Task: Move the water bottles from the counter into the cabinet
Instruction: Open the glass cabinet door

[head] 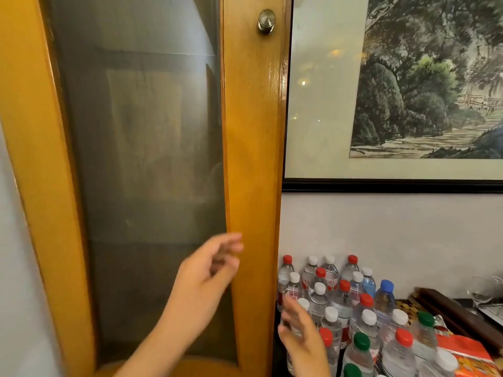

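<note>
Several clear water bottles (362,317) with red, white, green and blue caps stand crowded on the dark counter (402,304) at the lower right. My right hand (300,333), blurred, is wrapped round a white-capped bottle (302,304) at the left front of the group, thumb on its left side. The tall wooden cabinet (253,131) fills the left, its glass door (141,159) closed. My left hand (209,270) is raised in front of the door's right stile, fingers loosely curled and holding nothing.
A round metal knob (266,20) sits high on the door's right stile. A framed landscape painting (408,91) hangs above the counter. Orange packets (465,352), a dark wooden box (457,311) and a wine glass (480,291) lie right of the bottles.
</note>
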Action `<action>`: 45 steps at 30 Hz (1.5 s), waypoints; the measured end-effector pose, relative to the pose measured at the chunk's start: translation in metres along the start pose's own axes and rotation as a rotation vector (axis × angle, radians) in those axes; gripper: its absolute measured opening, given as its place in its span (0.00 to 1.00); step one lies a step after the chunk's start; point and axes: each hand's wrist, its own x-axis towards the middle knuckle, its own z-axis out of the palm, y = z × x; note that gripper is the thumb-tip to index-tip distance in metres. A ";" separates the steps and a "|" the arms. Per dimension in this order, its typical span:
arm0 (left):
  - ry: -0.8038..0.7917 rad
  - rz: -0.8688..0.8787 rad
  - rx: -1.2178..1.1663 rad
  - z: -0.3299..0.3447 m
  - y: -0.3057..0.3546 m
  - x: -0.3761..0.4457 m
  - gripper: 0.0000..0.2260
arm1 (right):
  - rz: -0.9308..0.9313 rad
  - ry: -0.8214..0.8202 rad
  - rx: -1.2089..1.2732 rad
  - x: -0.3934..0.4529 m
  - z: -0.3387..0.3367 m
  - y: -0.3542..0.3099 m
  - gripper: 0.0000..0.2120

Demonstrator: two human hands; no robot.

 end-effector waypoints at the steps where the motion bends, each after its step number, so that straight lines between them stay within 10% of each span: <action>1: 0.023 0.072 0.042 0.001 0.010 0.019 0.17 | -0.078 -0.042 0.010 0.009 0.000 -0.004 0.29; 6: 0.232 0.229 0.401 0.017 0.046 0.097 0.36 | -0.150 -0.053 0.025 0.046 0.029 -0.029 0.34; 13: 0.313 -0.114 0.574 0.072 0.021 0.136 0.57 | -0.108 -0.068 -0.004 0.058 0.055 -0.013 0.41; 32: 0.607 -0.079 0.657 0.087 0.023 0.127 0.58 | 0.067 -0.043 0.148 0.059 0.042 -0.019 0.39; 45: 0.494 -0.026 0.627 0.066 0.048 0.079 0.51 | 0.019 -0.235 0.166 0.023 0.017 -0.021 0.18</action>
